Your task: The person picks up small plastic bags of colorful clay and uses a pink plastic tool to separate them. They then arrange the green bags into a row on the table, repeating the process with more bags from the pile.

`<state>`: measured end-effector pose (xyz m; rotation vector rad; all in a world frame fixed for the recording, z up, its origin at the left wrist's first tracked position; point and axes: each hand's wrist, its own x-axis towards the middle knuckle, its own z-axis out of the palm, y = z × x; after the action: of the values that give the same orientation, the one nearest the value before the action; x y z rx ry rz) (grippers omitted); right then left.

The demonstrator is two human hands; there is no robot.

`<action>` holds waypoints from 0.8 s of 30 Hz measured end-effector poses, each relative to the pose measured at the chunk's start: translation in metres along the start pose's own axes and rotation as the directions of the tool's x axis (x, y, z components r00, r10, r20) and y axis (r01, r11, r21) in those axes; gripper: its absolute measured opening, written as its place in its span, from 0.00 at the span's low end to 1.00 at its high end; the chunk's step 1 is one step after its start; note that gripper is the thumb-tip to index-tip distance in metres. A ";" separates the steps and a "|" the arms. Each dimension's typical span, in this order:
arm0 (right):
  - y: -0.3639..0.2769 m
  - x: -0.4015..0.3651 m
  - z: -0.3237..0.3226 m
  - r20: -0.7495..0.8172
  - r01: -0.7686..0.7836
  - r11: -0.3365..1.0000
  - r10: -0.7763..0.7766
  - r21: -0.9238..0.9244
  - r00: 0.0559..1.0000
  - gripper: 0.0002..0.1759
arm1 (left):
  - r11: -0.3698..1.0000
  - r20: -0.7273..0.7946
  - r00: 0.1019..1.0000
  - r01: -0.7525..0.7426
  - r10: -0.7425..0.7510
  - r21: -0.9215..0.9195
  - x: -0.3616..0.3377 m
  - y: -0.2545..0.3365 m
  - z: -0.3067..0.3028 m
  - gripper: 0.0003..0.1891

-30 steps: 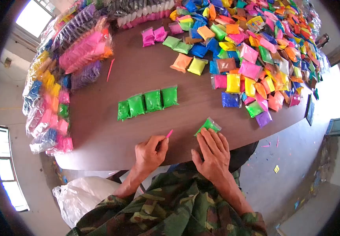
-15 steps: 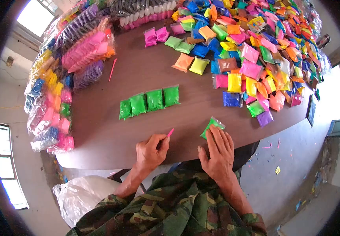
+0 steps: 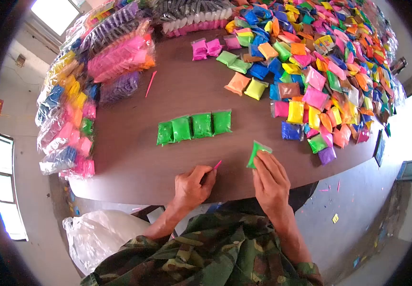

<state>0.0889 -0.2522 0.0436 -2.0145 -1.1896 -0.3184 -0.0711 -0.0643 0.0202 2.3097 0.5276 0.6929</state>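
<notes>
My left hand (image 3: 192, 186) is closed on a thin pink tool (image 3: 218, 164), whose tip sticks out past the thumb, near the table's front edge. My right hand (image 3: 271, 180) grips a green packet (image 3: 254, 154) between thumb and fingers, the packet tilted on its side. Beyond my hands, several green packets (image 3: 202, 125) lie side by side in a row on the brown table (image 3: 134, 162).
A large heap of coloured packets (image 3: 315, 95) covers the right side. Stacked bagged packets (image 3: 120, 57) line the left and back. Another pink tool (image 3: 150, 84) lies near them. A white plastic bag (image 3: 98, 233) is below the table's left front edge.
My right hand has closed on the green packet and tipped it up from the tabletop, where it lay under the fingers. The whole view has shifted slightly. My left hand still holds the pink tool.
</notes>
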 end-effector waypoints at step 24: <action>0.025 0.087 0.083 0.091 0.299 0.954 -0.301 0.039 0.949 0.21 | 0.993 -0.006 0.998 0.065 -0.066 -0.096 0.006 0.003 -0.003 0.06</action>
<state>0.1437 -0.1438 0.0233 -1.8433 -1.5578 -0.3567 -0.0678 -0.0614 0.0264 2.1914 0.5596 0.6832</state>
